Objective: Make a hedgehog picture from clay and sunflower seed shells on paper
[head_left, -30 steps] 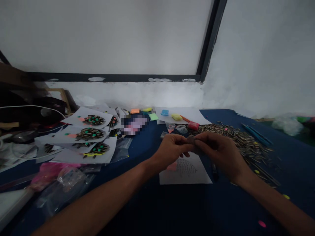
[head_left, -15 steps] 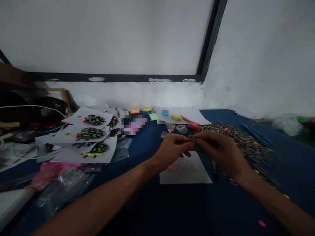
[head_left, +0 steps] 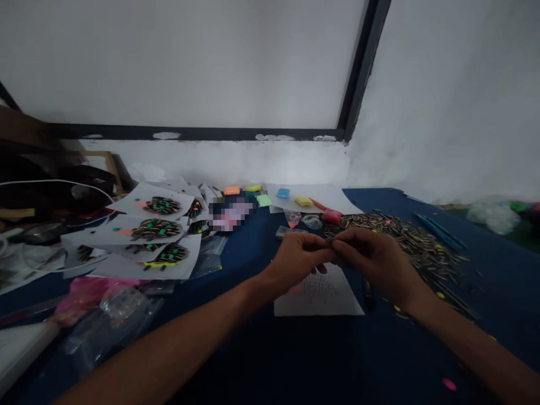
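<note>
My left hand and my right hand meet fingertip to fingertip above a sheet of paper. Both pinch a small dark grey lump between them; it is mostly hidden, and its kind is unclear. On the sheet is a dotted, rounded drawing of a hedgehog with a pink patch at its left end, partly under my left hand. A dark pen-like tool lies right of the sheet, below my right hand.
Striped sunflower seeds are heaped at the right beside blue tweezers-like tools. Sheets with seed-covered hedgehogs are stacked at the left, near plastic bags. Coloured clay packs lie at the back.
Both hands stay joined over the sheet. The fingertips have shifted slightly downward around the small grey lump, and my left hand has turned a little.
</note>
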Demonstrator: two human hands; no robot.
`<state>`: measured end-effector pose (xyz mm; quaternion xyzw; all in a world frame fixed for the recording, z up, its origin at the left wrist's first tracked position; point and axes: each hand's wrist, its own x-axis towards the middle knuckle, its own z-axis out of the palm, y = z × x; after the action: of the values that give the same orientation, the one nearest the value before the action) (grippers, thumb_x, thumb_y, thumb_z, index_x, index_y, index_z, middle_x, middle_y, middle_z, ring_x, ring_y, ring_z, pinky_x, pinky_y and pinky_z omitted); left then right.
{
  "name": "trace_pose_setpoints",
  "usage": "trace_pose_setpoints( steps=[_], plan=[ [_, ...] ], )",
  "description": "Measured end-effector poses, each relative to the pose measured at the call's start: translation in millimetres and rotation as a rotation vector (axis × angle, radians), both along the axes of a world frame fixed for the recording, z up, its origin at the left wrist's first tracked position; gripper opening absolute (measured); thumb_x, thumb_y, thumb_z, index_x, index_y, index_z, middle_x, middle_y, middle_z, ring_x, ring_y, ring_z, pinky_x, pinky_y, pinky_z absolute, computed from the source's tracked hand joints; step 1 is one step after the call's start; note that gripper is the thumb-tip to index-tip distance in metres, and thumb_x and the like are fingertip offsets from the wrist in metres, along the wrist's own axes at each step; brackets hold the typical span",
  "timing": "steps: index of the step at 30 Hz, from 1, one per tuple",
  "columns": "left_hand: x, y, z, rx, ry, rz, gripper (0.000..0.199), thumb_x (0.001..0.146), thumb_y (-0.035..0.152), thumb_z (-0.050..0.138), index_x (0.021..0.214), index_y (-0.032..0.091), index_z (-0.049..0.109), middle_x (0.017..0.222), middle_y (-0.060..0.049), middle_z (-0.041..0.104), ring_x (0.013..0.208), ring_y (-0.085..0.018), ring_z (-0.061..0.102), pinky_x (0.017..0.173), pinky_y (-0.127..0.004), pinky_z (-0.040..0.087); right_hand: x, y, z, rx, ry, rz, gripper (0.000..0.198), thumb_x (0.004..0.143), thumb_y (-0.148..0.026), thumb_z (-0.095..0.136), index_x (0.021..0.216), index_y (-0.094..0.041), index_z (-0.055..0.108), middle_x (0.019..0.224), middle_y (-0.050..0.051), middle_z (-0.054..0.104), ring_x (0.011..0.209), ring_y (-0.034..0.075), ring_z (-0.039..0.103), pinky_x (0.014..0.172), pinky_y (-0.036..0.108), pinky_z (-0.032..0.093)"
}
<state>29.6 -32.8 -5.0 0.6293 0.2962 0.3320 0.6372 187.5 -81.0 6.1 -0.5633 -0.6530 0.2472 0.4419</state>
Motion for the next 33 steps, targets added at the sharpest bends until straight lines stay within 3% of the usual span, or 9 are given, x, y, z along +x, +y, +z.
trace_pose_setpoints(
  steps=[8,13,16,18,20,23,26,33],
  plan=[
    [-0.1,0.1,-3.4,-0.048,0.004,-0.033,0.006,0.074,0.015,0.067,0.074,0.011,0.064,0.063,0.002,0.059,0.051,-0.006,0.054,0.051,-0.02,0.041,-1.0,-0.5,2.7,0.038,-0.066,0.01,0.021,0.083,-0.036,0.06,0.071,-0.019,0.063,0.065,0.001,0.062,0.062,0.015,0.06,0.054,0.026,0.048],
    [-1.4,0.8,-1.2,-0.001,0.004,-0.002,0.01,0.074,0.018,0.068,0.072,0.011,0.062,0.062,0.002,0.057,0.05,-0.006,0.052,0.05,-0.019,0.04,-0.2,1.8,-1.8,0.064,-0.006,-0.023,0.019,0.083,-0.037,0.06,0.089,-0.02,0.066,0.082,0.004,0.07,0.076,0.019,0.065,0.064,0.03,0.053],
    [-8.8,6.1,5.9,0.045,0.047,-0.066,0.008,0.076,0.019,0.065,0.076,0.011,0.063,0.064,0.001,0.059,0.055,-0.007,0.055,0.054,-0.019,0.043,1.5,2.9,-1.3,0.071,0.015,-0.035,0.017,0.08,-0.037,0.062,0.086,-0.021,0.066,0.081,0.004,0.07,0.076,0.02,0.066,0.065,0.031,0.054],
    [-16.4,14.6,9.8,0.135,0.15,-0.245,0.017,0.077,0.017,0.063,0.092,0.012,0.066,0.08,-0.004,0.066,0.067,-0.011,0.061,0.058,-0.021,0.047,2.6,2.3,2.6,0.049,-0.002,-0.025,0.02,0.079,-0.04,0.064,0.08,-0.02,0.066,0.076,0.004,0.069,0.072,0.019,0.065,0.062,0.03,0.053],
    [-23.6,26.4,9.6,0.249,0.245,-0.16,0.032,0.074,0.012,0.062,0.106,0.012,0.064,0.094,-0.007,0.068,0.066,-0.011,0.062,0.057,-0.021,0.047,3.4,0.8,7.6,-0.033,0.009,0.001,0.025,0.078,-0.045,0.066,0.078,-0.02,0.066,0.074,0.004,0.069,0.07,0.019,0.065,0.062,0.03,0.053],
    [-29.9,44.1,0.5,0.382,0.335,0.022,0.025,0.074,0.01,0.057,0.097,0.007,0.067,0.087,-0.008,0.069,0.06,-0.01,0.059,0.057,-0.022,0.047,3.2,-1.3,10.9,-0.237,0.028,0.136,0.029,0.079,-0.048,0.065,0.082,-0.019,0.067,0.075,0.004,0.07,0.072,0.019,0.067,0.067,0.03,0.054],
    [-30.4,53.3,-12.4,0.389,0.384,-0.046,0.022,0.075,0.013,0.054,0.091,0.008,0.068,0.079,-0.006,0.068,0.054,-0.009,0.056,0.055,-0.022,0.047,1.3,-1.0,5.2,-0.368,-0.004,0.271,0.028,0.083,-0.045,0.061,0.082,-0.018,0.067,0.072,0.005,0.068,0.069,0.017,0.065,0.065,0.029,0.052],
    [-26.5,51.2,-21.5,0.649,0.554,-0.092,0.025,0.074,0.008,0.049,0.085,0.012,0.071,0.081,-0.003,0.071,0.073,-0.012,0.061,0.066,-0.021,0.045,-8.1,2.8,-16.0,-0.336,-0.084,0.23,0.023,0.081,-0.041,0.06,0.078,-0.018,0.062,0.064,0.002,0.061,0.057,0.013,0.056,0.052,0.025,0.043]
  ],
)
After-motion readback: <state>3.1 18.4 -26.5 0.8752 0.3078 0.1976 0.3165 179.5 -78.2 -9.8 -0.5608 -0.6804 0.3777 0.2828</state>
